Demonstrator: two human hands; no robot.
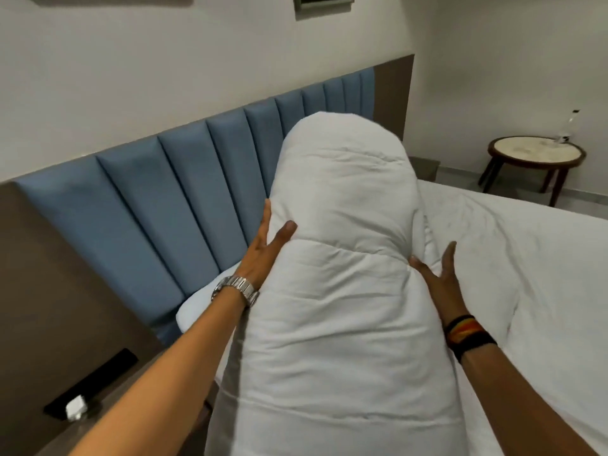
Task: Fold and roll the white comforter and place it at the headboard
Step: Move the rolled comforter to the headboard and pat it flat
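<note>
The white comforter (pixel 342 274) is rolled into a long thick bolster that runs from under the camera toward the far end of the blue padded headboard (pixel 154 205). It lies along the head of the bed, close to the headboard. My left hand (pixel 268 245), with a metal watch on the wrist, is pressed flat against the roll's left side, fingers spread. My right hand (pixel 437 274), with coloured bands on the wrist, is pressed against its right side, fingers apart. The two palms squeeze the roll between them.
A white pillow (pixel 197 307) peeks out between the roll and the headboard. The white sheeted mattress (pixel 526 274) stretches to the right. A round side table (pixel 536 153) with a bottle stands at the far right. A wooden bedside shelf (pixel 98 390) with a switch panel is at lower left.
</note>
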